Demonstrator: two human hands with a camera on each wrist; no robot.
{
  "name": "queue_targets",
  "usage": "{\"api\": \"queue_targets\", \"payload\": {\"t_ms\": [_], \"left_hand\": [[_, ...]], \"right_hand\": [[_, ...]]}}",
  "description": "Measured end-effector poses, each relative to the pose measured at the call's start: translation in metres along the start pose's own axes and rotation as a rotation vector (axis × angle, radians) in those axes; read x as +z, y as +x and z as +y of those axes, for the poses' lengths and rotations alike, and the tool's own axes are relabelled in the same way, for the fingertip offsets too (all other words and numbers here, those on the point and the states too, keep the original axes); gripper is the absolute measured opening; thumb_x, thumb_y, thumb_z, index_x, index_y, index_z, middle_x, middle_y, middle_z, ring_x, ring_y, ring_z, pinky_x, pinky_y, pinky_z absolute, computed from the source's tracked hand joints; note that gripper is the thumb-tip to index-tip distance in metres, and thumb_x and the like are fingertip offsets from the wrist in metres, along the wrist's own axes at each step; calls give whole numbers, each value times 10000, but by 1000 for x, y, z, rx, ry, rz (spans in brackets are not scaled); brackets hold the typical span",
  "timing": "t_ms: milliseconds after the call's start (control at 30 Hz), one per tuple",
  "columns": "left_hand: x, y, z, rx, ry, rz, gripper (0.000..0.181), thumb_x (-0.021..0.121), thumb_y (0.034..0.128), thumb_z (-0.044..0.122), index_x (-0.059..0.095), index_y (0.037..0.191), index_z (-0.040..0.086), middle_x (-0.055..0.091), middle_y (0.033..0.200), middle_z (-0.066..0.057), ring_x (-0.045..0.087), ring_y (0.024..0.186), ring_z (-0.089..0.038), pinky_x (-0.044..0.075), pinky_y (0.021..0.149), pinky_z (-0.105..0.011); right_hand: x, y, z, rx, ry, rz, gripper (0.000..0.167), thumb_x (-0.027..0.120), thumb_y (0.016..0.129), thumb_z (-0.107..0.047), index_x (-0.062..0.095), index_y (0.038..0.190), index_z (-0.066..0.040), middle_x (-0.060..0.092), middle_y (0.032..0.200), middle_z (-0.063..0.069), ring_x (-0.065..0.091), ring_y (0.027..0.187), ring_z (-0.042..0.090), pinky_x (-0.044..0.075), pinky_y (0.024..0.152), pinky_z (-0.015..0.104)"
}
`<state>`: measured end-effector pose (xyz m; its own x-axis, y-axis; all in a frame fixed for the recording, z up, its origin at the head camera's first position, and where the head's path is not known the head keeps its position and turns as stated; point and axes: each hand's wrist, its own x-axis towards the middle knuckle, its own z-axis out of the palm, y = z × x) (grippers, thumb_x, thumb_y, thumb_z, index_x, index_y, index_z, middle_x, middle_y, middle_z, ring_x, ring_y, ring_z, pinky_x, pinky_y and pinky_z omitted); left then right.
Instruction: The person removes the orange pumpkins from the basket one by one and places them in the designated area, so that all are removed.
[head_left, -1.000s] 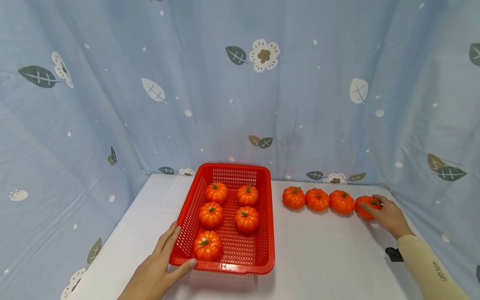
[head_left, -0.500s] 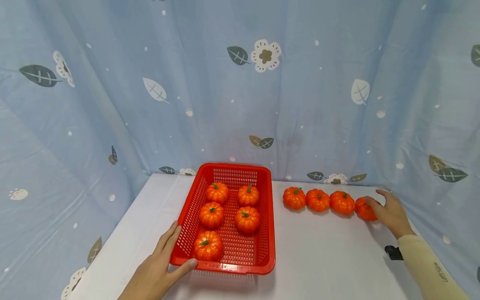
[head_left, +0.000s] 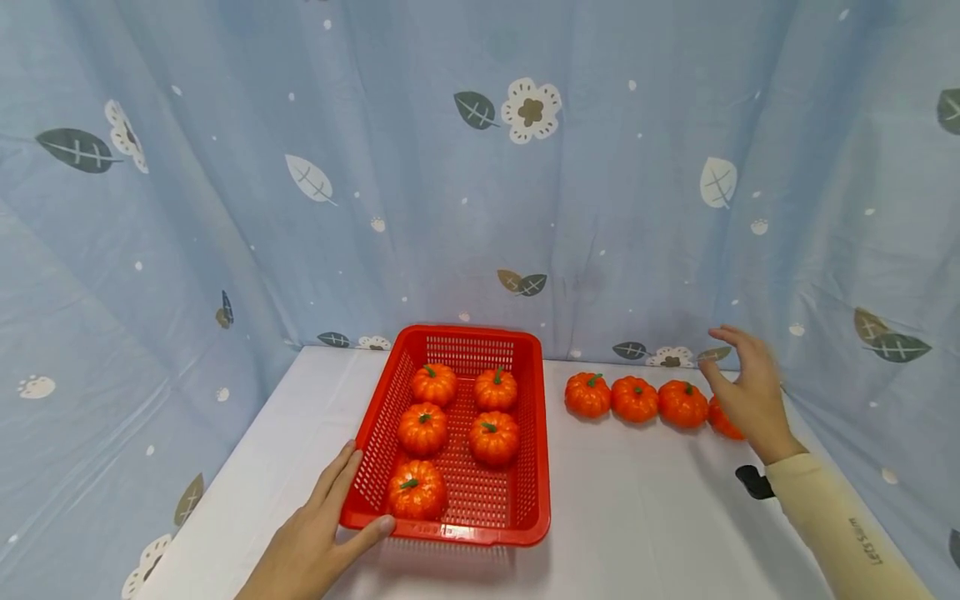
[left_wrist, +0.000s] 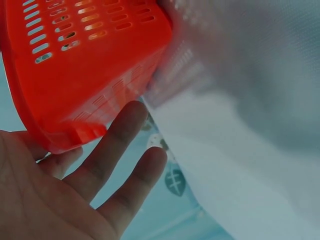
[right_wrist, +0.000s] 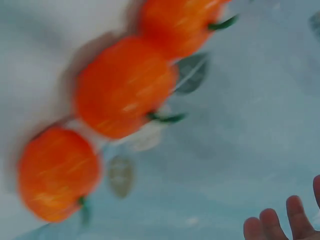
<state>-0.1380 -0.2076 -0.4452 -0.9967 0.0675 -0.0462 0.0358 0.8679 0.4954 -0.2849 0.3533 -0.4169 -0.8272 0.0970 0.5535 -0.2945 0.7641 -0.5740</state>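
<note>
A red plastic basket (head_left: 530, 533) holds several small orange pumpkins (head_left: 422, 429) with green stems. At its front left corner rests my left hand (head_left: 315, 521), thumb on the front rim and fingers along the left side. In the left wrist view, fingers of this hand (left_wrist: 75, 190) extend loosely beside the basket wall. My right hand (head_left: 750, 396) is raised above the right end of a row of pumpkins (head_left: 682, 405), its fingers apart and nothing between them. It partly hides the rightmost pumpkin (head_left: 724, 419). The right wrist view shows row pumpkins (right_wrist: 125, 90), blurred, away from the fingertips.
A white-covered table (head_left: 637, 508) carries the basket and the row. Blue patterned curtain (head_left: 600, 208) hangs behind and at both sides. A black object (head_left: 753, 482) shows beside the right sleeve.
My right hand has let go of the rightmost pumpkin in the row, then risen and moved slightly left. My left hand and the basket have stayed in place.
</note>
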Motion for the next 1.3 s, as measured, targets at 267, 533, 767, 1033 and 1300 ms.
{"api": "queue_targets", "payload": {"t_ms": [267,533,767,1033,1300], "left_hand": [[-1,-2,1,25,53,61,1034,583,858,768,227,1633,183,218,1671,-6,594,1209,-357,533,868,-599],[-4,-3,0,15,71,19,1042,563,861,778,206,1638,182,187,1680,-6,594,1199,-364,531,870,-605],[-3,-3,0,13,53,25,1049,571,852,782,200,1640,196,204,1676,-18,568,1242,-372,512,889,-639],[-2,-2,-1,6,36,18,1054,573,851,782,191,1641,197,200,1678,-19,562,1250,-376,512,894,-641],[1,-4,-3,18,30,28,1043,565,863,774,151,1647,226,146,1689,11,559,1258,-356,526,888,-612]], "right_hand": [[16,-1,-64,-149,100,-146,516,689,972,-145,515,1457,-102,458,1501,124,440,1314,360,352,1013,192],[42,-10,-127,-226,230,-360,566,707,969,-180,487,1491,-196,455,1514,22,460,1325,260,422,1041,526],[67,-4,-173,-361,283,-521,610,718,963,-271,446,1508,-241,442,1524,-34,433,1355,183,441,1049,499],[93,-5,-211,-416,332,-681,588,687,983,-318,432,1506,-235,444,1501,-85,403,1396,123,369,1135,463],[116,-18,-239,-420,336,-794,569,679,981,-364,441,1490,-279,459,1481,-116,419,1361,66,409,1106,419]]}}
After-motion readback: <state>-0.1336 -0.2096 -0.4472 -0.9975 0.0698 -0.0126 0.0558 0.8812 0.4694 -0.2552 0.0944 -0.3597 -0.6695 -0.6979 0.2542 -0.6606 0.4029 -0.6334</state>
